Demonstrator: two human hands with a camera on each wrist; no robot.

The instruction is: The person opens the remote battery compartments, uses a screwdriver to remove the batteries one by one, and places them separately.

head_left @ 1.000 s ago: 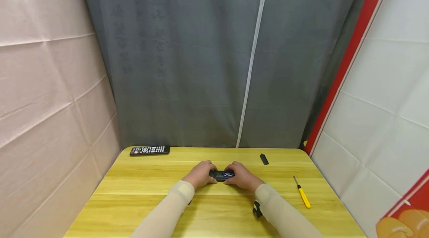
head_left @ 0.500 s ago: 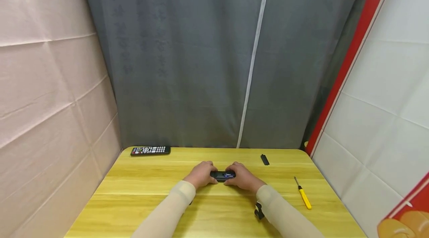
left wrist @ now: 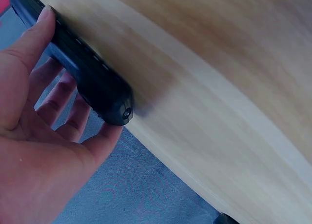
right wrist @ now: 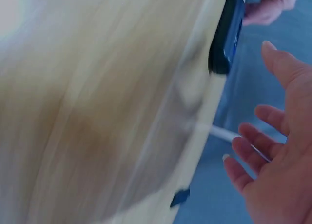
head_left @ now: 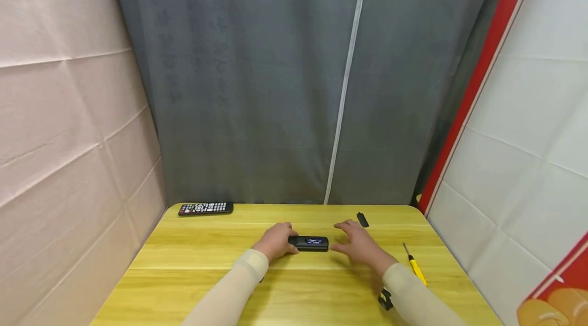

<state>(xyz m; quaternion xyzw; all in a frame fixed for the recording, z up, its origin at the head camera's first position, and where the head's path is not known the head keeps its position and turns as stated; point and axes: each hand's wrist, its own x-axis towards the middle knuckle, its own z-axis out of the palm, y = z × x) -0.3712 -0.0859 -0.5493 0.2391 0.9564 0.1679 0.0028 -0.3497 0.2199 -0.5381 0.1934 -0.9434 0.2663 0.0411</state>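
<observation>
A black remote control lies face down near the middle of the table, its battery compartment uncovered. Blue-and-white batteries show inside it. My left hand grips the left end, thumb on the near side and fingers on the far side, as the left wrist view shows. Off the right end, my right hand is apart from the remote, fingers spread and holding nothing. Just beyond that hand lies a small black battery cover, also seen in the right wrist view.
Another black remote control, buttons up, lies at the far left corner of the wooden table. To the right is a screwdriver with a yellow handle. A grey curtain hangs behind the far edge.
My right hand has let go of the remote's right end and moved right, its fingers opening. The battery end is now uncovered to view. My left hand stays in place on the remote.
</observation>
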